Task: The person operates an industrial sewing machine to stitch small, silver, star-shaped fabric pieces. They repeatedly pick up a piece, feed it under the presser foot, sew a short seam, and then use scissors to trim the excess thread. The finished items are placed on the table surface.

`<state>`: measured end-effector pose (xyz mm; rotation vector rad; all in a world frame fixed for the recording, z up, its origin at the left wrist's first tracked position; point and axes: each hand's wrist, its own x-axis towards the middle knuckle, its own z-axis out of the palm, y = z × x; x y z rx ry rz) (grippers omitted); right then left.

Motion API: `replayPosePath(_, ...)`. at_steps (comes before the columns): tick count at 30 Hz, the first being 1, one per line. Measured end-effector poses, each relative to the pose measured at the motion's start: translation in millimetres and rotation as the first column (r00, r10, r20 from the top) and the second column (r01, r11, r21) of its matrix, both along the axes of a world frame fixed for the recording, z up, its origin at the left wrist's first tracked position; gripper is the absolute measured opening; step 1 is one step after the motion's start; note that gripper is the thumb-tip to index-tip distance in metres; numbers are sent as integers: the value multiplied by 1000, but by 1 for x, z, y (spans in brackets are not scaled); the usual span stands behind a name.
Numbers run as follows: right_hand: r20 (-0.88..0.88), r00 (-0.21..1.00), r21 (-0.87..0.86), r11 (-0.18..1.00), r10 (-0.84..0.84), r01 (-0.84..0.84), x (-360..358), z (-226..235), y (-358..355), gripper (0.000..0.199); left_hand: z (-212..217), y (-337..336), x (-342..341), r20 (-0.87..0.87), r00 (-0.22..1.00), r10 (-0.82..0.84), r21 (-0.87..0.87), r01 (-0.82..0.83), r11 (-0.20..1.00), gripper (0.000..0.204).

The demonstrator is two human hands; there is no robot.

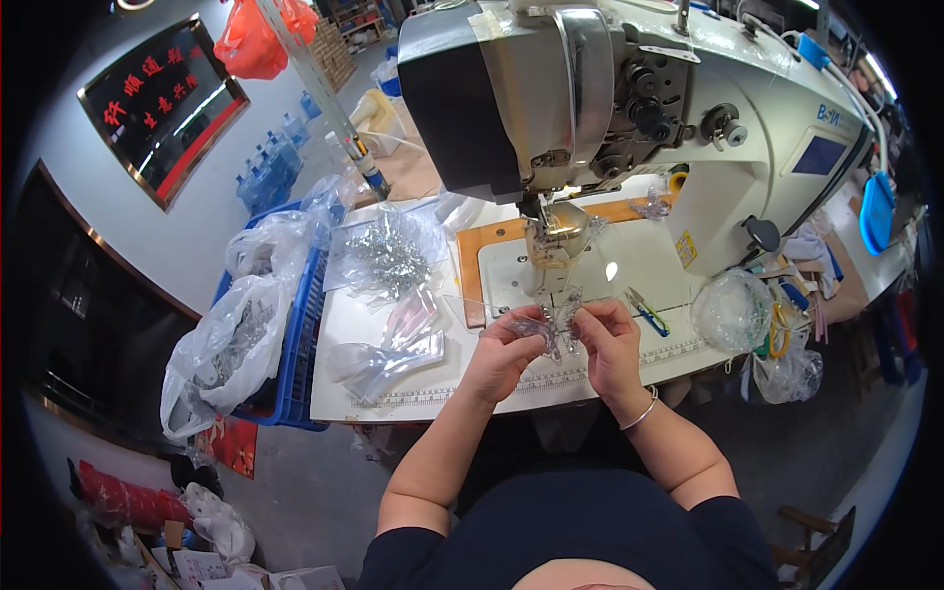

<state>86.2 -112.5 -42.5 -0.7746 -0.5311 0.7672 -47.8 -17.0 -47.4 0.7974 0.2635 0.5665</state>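
Observation:
My left hand (506, 356) and my right hand (612, 349) are close together in front of the sewing machine (472, 113). Between their pinched fingers is a glittery silver and clear plastic piece (564, 332), gripped from both sides. Its exact kind is too small to make out. Just beyond the fingers is the machine's needle area (554, 246), lit from above. A pair of thread snips (647, 313) lies right of my right hand. Left of my left hand are clear plastic strips (393, 362), with a pile of sparkling silver pieces (388, 258) behind them.
A blue crate (297, 344) holding plastic bags (226, 344) stands against the table's left side. Along the front edge runs a measuring tape (462, 395). At right are a round clear bag (733, 310) and yellow-handled scissors (779, 331). Large water bottles (265, 179) stand by the wall.

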Motion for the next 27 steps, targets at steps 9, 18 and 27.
replayPosePath(9,-30,1000,-20,1000,1,-2,2,-1,1,10,6,-2,2,-20,999,-48,-27,47,999,41)
replayPosePath(18,178,981,-54,995,-71,82,14,18,17,9,-1,15,13,-35,994,101,162,-94,982,32)
replayPosePath(27,280,945,-80,977,-169,199,34,40,55,9,31,43,38,-21,985,169,139,-164,977,22)
